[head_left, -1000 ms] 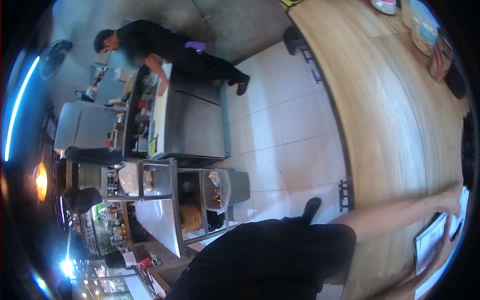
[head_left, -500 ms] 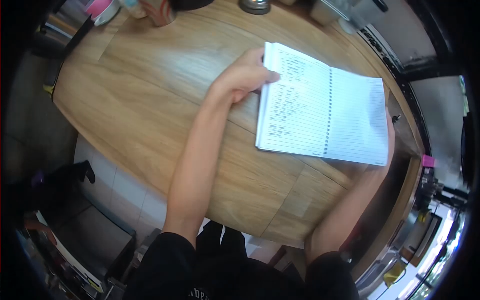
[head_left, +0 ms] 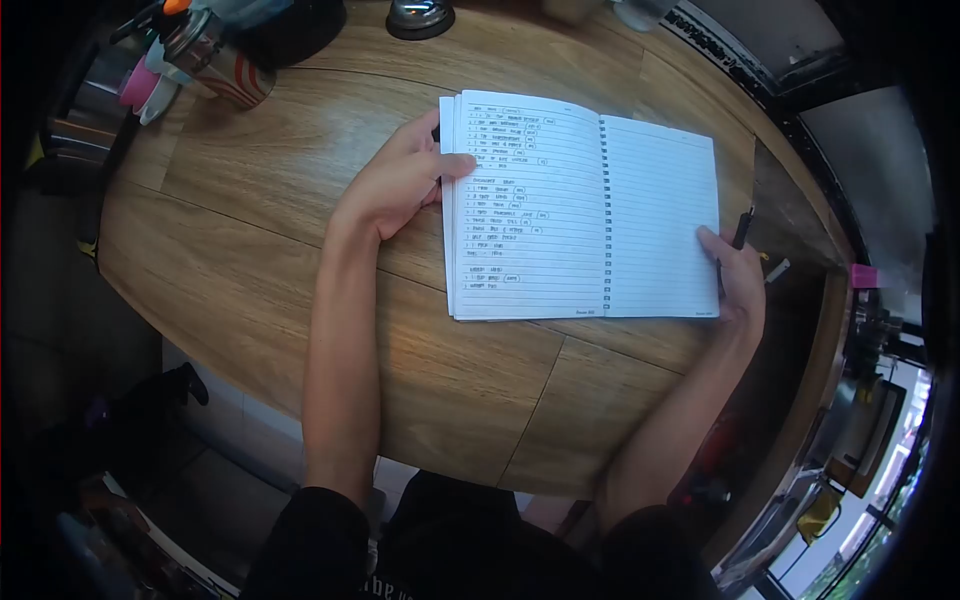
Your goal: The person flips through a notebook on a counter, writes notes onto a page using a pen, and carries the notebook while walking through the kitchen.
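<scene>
An open spiral notebook [head_left: 655,220] is held over the wooden table. Its left page [head_left: 540,240] carries handwritten lines, while the right page shows only printed rules. My left hand [head_left: 395,180] grips the left edge, thumb pressed on the page and fingers hidden behind it. At the lower right edge, my right hand [head_left: 742,280] is closed on the notebook, its thumb lying over the page. A black pen [head_left: 743,228] sticks up beside my right hand; whether the fingers hold it I cannot tell.
The wooden table [head_left: 240,240] spreads beneath my arms. At the back left stand a striped cup [head_left: 235,70] and a pink-and-white container [head_left: 145,92]. A metal call bell [head_left: 420,17] sits at the back. A pink block [head_left: 865,276] is at the right.
The notebook and both hands appear further left in view as the camera has shifted. The right page lies flatter, and my right thumb now shows on it. The handwriting is sharper.
</scene>
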The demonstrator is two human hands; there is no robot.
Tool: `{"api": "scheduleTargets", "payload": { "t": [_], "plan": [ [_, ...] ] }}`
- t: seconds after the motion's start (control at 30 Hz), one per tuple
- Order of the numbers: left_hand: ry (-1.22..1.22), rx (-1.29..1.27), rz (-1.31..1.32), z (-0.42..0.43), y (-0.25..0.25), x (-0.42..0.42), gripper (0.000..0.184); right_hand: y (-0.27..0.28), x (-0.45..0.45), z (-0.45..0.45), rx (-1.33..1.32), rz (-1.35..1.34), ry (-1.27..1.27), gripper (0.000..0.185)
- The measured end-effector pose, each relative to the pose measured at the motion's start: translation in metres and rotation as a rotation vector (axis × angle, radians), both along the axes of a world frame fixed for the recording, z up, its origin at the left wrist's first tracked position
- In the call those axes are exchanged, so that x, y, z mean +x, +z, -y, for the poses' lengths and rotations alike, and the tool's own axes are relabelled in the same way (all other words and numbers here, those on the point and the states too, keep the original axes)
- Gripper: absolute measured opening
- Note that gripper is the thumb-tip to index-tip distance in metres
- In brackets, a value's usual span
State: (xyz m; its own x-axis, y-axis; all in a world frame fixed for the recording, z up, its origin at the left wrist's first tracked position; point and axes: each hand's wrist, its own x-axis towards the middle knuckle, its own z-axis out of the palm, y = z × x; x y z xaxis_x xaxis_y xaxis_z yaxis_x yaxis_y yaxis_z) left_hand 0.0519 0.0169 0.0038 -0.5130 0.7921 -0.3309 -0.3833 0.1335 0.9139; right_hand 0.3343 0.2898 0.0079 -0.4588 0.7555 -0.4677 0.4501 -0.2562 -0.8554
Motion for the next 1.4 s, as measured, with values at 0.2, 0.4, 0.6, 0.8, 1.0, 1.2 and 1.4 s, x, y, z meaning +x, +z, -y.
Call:
{"api": "scheduleTargets", "payload": {
  "t": [0.2, 0.4, 0.6, 0.8, 1.0, 1.2, 1.4],
  "plan": [
    [0.059, 0.003, 0.124, -0.001, 0.0, -0.003, 0.054, 0.01, 0.002, 0.004, 0.006, 0.055, -0.034, 0.033],
    [0.036, -0.004, 0.062, 0.001, 0.004, 0.0, 0.061, 0.008, -0.002, 0.01, 0.061, 0.052, -0.011, 0.035],
    [-0.006, -0.066, -0.073, 0.004, -0.006, -0.004, 0.05, 0.005, -0.007, 0.012, 0.066, 0.065, 0.048, 0.036],
    [-0.006, -0.041, 0.008, 0.004, -0.008, -0.005, 0.054, 0.012, -0.013, 0.022, 0.103, 0.116, 0.057, 0.039],
    [0.039, -0.018, 0.009, -0.002, -0.009, -0.001, 0.047, 0.01, -0.018, 0.023, 0.179, 0.136, 0.009, 0.043],
    [0.145, 0.065, 0.023, -0.017, 0.015, 0.006, 0.035, 0.014, -0.021, 0.032, 0.217, 0.09, 0.088, 0.045],
    [0.125, -0.022, -0.179, -0.048, 0.065, 0.019, 0.03, 0.014, -0.021, 0.033, 0.162, 0.021, 0.013, 0.042]
  ]
}}
